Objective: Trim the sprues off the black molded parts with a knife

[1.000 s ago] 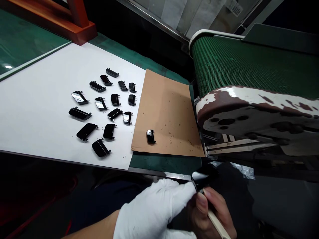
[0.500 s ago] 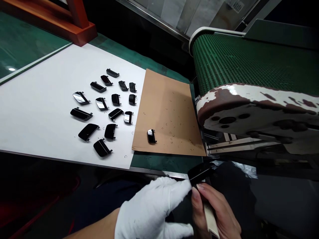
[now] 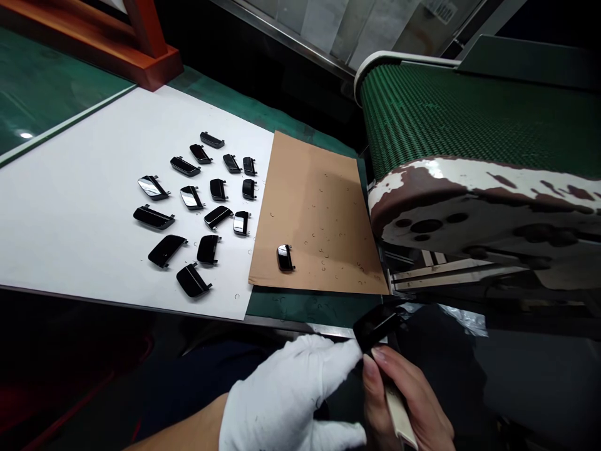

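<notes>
My left hand (image 3: 291, 391), in a white glove, holds a glossy black plastic part (image 3: 375, 326) at its near left edge, just past the table's front edge. Its lower gloved finger or thumb sticks out apart from the part. My right hand (image 3: 410, 394) is bare and closed around a slim cream-handled tool (image 3: 399, 416). Thumb and fingertip pinch the tool's upper end close against the black part; the working tip is hidden. Another small black part (image 3: 285, 257) lies on the brown cardboard sheet (image 3: 310, 188), among scattered tiny curled scraps.
Several similar black parts (image 3: 192, 280) lie spread over a white sheet (image 3: 94, 207) on the green table. A wooden frame (image 3: 159, 66) stands at the back left. To the right is a green conveyor belt (image 3: 441, 119) with a chipped white and brown end (image 3: 413, 181).
The black part has tilted slightly in my hands, and the reflection on it has shifted. Both hands stay almost in the same place.
</notes>
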`<state>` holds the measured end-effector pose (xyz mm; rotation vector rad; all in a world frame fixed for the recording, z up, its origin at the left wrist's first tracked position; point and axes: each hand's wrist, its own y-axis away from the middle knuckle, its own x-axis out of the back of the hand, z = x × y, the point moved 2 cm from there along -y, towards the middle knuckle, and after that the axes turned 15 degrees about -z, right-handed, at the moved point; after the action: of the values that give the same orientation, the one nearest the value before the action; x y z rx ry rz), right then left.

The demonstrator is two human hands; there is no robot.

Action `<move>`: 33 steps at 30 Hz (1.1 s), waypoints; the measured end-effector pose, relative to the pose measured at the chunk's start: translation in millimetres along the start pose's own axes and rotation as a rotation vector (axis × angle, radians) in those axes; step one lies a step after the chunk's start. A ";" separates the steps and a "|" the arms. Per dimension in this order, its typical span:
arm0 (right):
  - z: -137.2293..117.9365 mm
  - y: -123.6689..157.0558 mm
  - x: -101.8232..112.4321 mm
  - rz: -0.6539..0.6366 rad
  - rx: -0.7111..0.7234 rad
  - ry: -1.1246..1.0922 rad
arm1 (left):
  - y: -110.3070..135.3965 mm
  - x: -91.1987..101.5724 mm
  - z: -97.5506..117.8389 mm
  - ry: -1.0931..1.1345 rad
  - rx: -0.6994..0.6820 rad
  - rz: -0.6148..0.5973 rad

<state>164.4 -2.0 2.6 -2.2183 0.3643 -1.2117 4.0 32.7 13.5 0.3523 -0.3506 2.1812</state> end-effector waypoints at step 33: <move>-15.7 26.7 -49.4 -0.607 -0.608 -1.283 | 57.7 13.2 -34.2 -0.020 0.224 0.319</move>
<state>125.1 -4.6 -40.3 -3.2023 -0.5685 0.3753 -54.4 21.6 -20.2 0.4682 -0.1817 2.5408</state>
